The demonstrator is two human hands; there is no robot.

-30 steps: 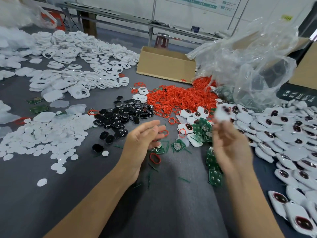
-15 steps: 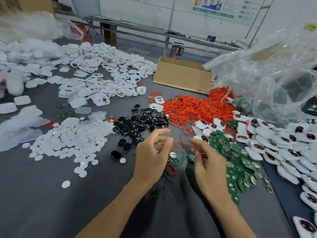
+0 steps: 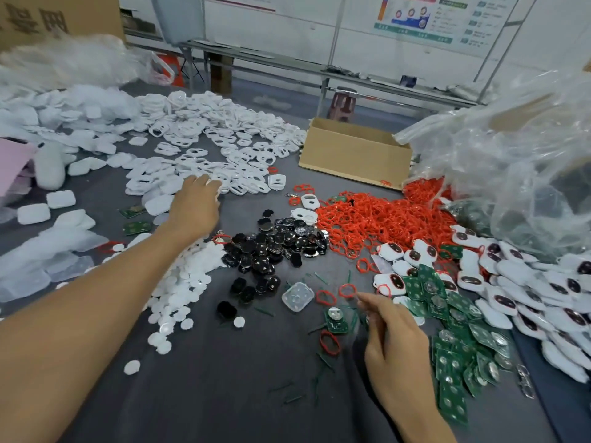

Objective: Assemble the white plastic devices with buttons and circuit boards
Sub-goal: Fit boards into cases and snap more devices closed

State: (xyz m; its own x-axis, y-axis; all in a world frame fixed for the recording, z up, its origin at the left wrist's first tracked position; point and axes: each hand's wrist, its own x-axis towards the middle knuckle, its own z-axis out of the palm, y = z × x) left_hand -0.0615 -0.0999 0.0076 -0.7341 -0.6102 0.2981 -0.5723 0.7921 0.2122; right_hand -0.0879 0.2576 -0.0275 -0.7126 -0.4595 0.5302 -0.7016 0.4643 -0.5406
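My left hand (image 3: pixel 195 206) reaches far across the grey table to the heap of white plastic shells (image 3: pixel 224 148), fingers curled at its near edge; I cannot tell whether it grips one. My right hand (image 3: pixel 395 343) hovers low near the middle, fingers loosely apart, pointing at a red rubber ring (image 3: pixel 347 290). A single green circuit board (image 3: pixel 335 319) and a clear button pad (image 3: pixel 297 296) lie just left of that hand. Black buttons (image 3: pixel 275 244) are piled in the centre. More circuit boards (image 3: pixel 454 346) lie to the right.
A heap of red rings (image 3: pixel 377 215) lies beyond the buttons. Finished white devices (image 3: pixel 527 295) cover the right side. White round discs (image 3: pixel 182 282) spread under my left forearm. A cardboard box (image 3: pixel 355 153) and a crumpled clear plastic bag (image 3: pixel 511 161) stand at the back right.
My left hand has swung from the middle of the table out to the white shell heap. My right hand has drawn back and lowered. The view has tilted left.
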